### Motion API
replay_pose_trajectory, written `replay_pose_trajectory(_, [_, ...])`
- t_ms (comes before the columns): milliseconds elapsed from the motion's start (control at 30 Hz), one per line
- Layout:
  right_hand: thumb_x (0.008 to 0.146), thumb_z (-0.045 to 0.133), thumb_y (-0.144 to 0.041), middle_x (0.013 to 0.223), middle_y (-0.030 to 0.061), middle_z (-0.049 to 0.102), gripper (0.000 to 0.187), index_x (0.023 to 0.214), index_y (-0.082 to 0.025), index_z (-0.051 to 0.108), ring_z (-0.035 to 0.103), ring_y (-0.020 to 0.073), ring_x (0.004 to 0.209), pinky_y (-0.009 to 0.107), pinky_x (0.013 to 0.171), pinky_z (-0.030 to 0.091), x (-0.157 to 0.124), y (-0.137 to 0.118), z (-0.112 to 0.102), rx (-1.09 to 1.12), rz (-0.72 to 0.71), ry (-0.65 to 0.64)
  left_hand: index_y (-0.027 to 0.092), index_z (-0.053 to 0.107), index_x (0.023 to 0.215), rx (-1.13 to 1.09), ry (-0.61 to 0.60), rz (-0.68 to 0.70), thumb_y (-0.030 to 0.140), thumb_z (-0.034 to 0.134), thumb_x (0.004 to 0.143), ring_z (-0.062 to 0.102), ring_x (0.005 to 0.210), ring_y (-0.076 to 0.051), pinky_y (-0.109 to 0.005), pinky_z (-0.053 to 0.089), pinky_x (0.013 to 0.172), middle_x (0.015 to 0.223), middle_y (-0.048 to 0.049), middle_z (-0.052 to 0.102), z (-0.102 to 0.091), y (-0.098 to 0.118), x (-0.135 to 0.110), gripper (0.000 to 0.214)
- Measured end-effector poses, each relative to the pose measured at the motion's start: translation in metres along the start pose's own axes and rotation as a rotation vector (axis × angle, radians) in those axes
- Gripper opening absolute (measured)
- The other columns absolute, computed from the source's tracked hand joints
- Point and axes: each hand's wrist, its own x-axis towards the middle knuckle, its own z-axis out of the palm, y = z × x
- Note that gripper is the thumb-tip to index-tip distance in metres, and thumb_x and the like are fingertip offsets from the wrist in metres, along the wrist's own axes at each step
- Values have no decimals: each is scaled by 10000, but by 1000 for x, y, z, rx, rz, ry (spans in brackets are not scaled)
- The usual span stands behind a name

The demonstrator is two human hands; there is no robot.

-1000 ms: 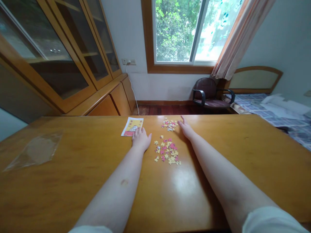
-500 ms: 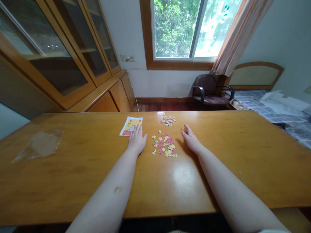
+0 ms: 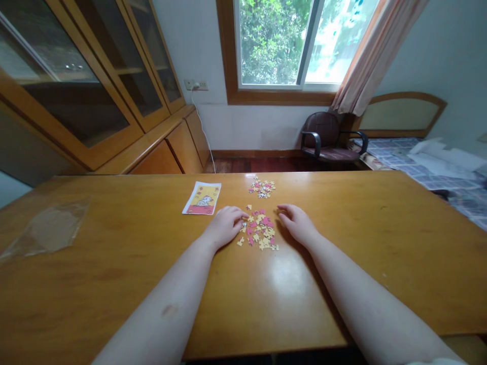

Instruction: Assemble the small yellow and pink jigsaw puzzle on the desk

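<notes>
Pink and yellow jigsaw pieces (image 3: 261, 230) lie loosely spread on the wooden table between my hands. My left hand (image 3: 227, 224) is at the left edge of this pile, its fingertips over or touching the outermost pieces; I see no piece lifted in it. On the other side my right hand (image 3: 296, 221) rests with thumb and fingers apart, a small gap from the pile and nothing in it. Farther back sits a second, smaller heap of jigsaw pieces (image 3: 262, 188). The picture card (image 3: 203, 198), yellow and pink with a white animal, lies flat beyond my left hand.
A clear plastic bag (image 3: 49, 228) lies flat on the left of the table (image 3: 133, 274). Glass-fronted cabinets (image 3: 152, 121) stand at the left. Past the far edge are a dark armchair (image 3: 323, 137) and a bed (image 3: 418, 152) under and beside the window.
My left hand has come off the picture card and moved right to the front pile of pieces. My right hand has shifted slightly toward the pile.
</notes>
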Motion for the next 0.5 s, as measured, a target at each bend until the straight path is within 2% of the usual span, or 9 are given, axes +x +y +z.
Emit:
replay_pose_trajectory(100, [891, 486, -188, 1043, 67, 711, 254, 1005, -194, 712, 618, 198, 1011, 358, 966, 460, -3, -7, -1, -64, -167, -109, 230, 710, 972, -25, -36, 17, 182, 512, 842, 601, 968, -212, -355, 452, 886, 988, -39, 696, -3, 5, -1, 242])
replay_pose_trajectory(200, [934, 454, -216, 1130, 71, 686, 299, 1080, -217, 714, 590, 202, 1074, 367, 1007, 432, -7, -14, -1, -162, -282, -162, 219, 714, 956, -47, -54, -8, 198, 518, 847, 613, 907, -199, -327, 465, 840, 926, -44, 693, -4, 10, -2, 225])
replay_pose_trajectory(333, [955, 456, -337, 1343, 93, 573, 361, 1261, -265, 634, 493, 254, 1243, 438, 1063, 384, -13, -19, -3, -290, -308, -227, 212, 718, 955, -50, -48, -26, 209, 514, 849, 614, 872, -192, -313, 467, 814, 902, -47, 685, -5, 13, -2, 230])
replay_pose_trajectory(500, [956, 446, -390, 1403, 47, 536, 403, 1300, -254, 606, 424, 283, 1334, 465, 1117, 330, -14, -20, -8, -330, -278, -291, 217, 720, 937, -90, -69, -26, 212, 494, 856, 610, 872, -186, -305, 461, 813, 895, -38, 681, -6, 13, -2, 240])
